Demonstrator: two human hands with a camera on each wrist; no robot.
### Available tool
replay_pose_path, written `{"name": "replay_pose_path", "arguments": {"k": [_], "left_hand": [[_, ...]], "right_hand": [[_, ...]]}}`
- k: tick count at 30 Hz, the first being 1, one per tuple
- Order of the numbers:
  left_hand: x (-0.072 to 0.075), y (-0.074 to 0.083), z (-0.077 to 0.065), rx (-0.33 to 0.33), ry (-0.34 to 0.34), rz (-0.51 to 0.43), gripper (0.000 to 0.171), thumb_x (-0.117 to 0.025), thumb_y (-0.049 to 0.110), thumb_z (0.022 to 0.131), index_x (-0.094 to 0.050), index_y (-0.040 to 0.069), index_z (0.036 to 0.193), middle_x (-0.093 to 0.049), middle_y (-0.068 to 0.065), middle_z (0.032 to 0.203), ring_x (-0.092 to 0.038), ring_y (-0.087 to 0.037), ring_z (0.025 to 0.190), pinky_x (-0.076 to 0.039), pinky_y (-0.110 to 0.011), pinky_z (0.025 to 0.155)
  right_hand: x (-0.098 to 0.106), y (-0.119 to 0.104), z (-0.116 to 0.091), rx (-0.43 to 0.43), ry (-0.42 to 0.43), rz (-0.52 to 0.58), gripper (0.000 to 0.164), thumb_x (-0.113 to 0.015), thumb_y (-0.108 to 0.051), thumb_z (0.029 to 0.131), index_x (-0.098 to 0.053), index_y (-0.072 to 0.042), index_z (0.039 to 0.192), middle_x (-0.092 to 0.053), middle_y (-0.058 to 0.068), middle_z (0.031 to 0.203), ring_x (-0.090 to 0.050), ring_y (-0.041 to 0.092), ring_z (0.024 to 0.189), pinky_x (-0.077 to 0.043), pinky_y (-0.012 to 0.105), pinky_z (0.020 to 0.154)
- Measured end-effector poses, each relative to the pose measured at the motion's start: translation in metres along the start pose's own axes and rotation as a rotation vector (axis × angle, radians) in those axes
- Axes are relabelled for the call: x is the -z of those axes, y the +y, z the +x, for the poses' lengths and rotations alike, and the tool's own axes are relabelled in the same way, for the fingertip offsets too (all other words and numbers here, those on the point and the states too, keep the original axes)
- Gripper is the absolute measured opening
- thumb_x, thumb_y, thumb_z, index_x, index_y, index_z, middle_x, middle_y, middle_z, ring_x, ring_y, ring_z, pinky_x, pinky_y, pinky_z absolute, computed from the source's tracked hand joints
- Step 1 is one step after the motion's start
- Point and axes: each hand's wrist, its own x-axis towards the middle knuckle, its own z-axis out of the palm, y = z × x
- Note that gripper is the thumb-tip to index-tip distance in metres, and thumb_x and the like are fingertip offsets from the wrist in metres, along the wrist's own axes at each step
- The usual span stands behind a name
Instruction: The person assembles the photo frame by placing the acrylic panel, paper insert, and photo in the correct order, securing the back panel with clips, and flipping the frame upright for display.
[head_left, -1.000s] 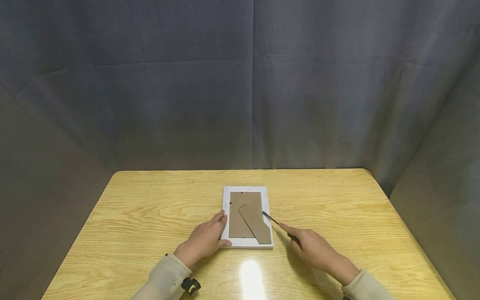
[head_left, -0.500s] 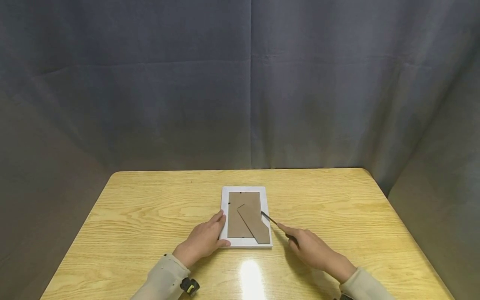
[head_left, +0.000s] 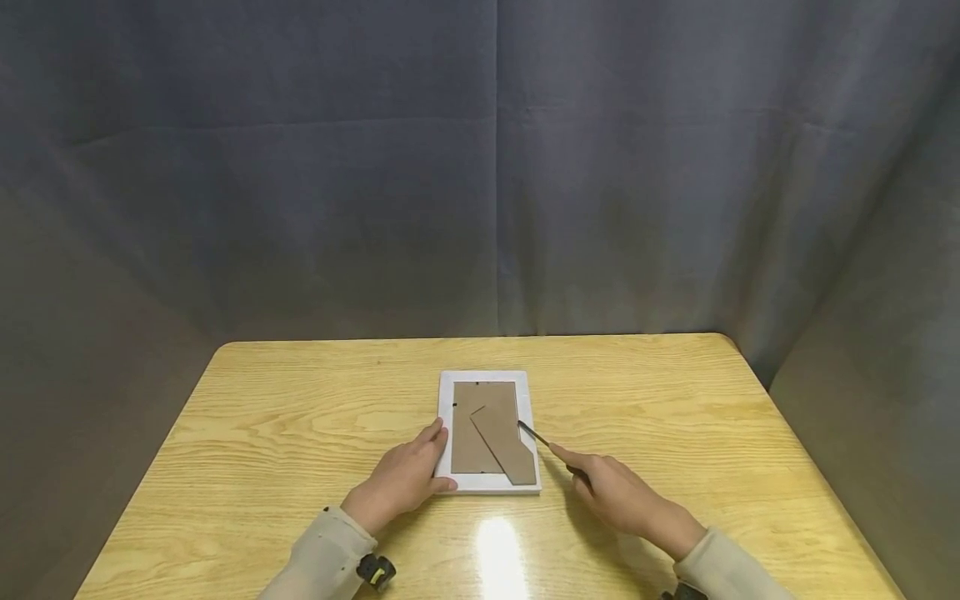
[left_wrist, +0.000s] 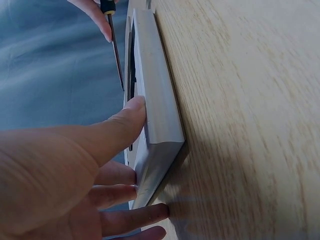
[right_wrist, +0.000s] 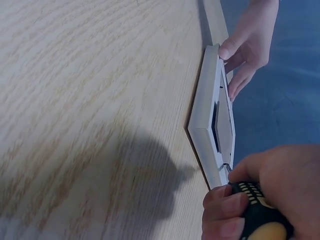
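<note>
A white picture frame [head_left: 483,376] lies face down on the table, its brown backing board [head_left: 495,398] upward. The board's stand [head_left: 516,463] lies flat, slanting over the lower right border. My left hand [head_left: 403,477] holds the frame's near left corner, thumb on the near border and fingers along the left side. In my right hand [head_left: 617,495] I grip a screwdriver, its dark and yellow handle [right_wrist: 262,215] mostly wrapped by the fingers. The index finger stretches along the thin shaft [head_left: 534,434], whose tip meets the inner right edge of the frame beside the board.
The wooden table [head_left: 300,408] carries the frame near its middle, with bare wood on both sides. Small dark tabs [head_left: 454,405] show at the board's edges. Grey curtains [head_left: 360,208] hang behind the table and at both sides. A bright reflection shines on the near tabletop.
The head view has shifted slightly, carrying everything a little left in the picture. Hands, frame and screwdriver keep nearly the same places relative to one another.
</note>
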Motion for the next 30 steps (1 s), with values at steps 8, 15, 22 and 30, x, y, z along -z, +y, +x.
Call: {"name": "replay_pose_path", "arguments": {"k": [8, 15, 22, 30], "left_hand": [[-0.0012, -0.0021, 0.0004, 0.000, -0.004, 0.006, 0.083, -0.067, 0.043, 0.078, -0.042, -0.007, 0.139, -0.031, -0.025, 0.149, -0.048, -0.039, 0.122, -0.046, -0.048, 0.093], [-0.0028, -0.0029, -0.0003, -0.003, 0.003, 0.003, 0.082, -0.067, 0.043, 0.078, -0.042, -0.007, 0.139, -0.032, -0.025, 0.148, -0.048, -0.038, 0.122, -0.046, -0.047, 0.093], [-0.0020, -0.0026, -0.0002, -0.009, 0.012, 0.003, 0.082, -0.068, 0.043, 0.078, -0.043, -0.007, 0.138, -0.033, -0.025, 0.148, -0.048, -0.038, 0.122, -0.046, -0.047, 0.093], [-0.0007, -0.0011, 0.0000, -0.006, 0.008, 0.001, 0.082, -0.068, 0.042, 0.078, -0.042, -0.007, 0.138, -0.033, -0.026, 0.148, -0.048, -0.038, 0.122, -0.046, -0.047, 0.094]], "right_hand": [[-0.0019, -0.0003, 0.0009, 0.001, 0.014, -0.019, 0.050, -0.043, -0.004, 0.091, -0.047, -0.008, 0.141, -0.055, 0.004, 0.076, -0.025, 0.003, 0.046, -0.035, 0.022, 0.044], [-0.0035, 0.0001, 0.0009, 0.006, -0.006, -0.011, 0.051, -0.043, -0.005, 0.091, -0.045, -0.008, 0.142, -0.038, -0.005, 0.064, -0.023, 0.003, 0.045, -0.032, 0.020, 0.044], [-0.0053, -0.0021, 0.0025, 0.017, -0.021, 0.005, 0.051, -0.043, -0.004, 0.091, -0.043, -0.006, 0.143, -0.036, -0.006, 0.063, -0.022, 0.002, 0.044, -0.031, 0.018, 0.042], [-0.0074, -0.0040, 0.0021, 0.018, 0.003, -0.036, 0.052, -0.046, -0.004, 0.090, -0.045, -0.008, 0.142, -0.031, -0.009, 0.058, -0.024, 0.001, 0.044, -0.029, 0.018, 0.040]]}}
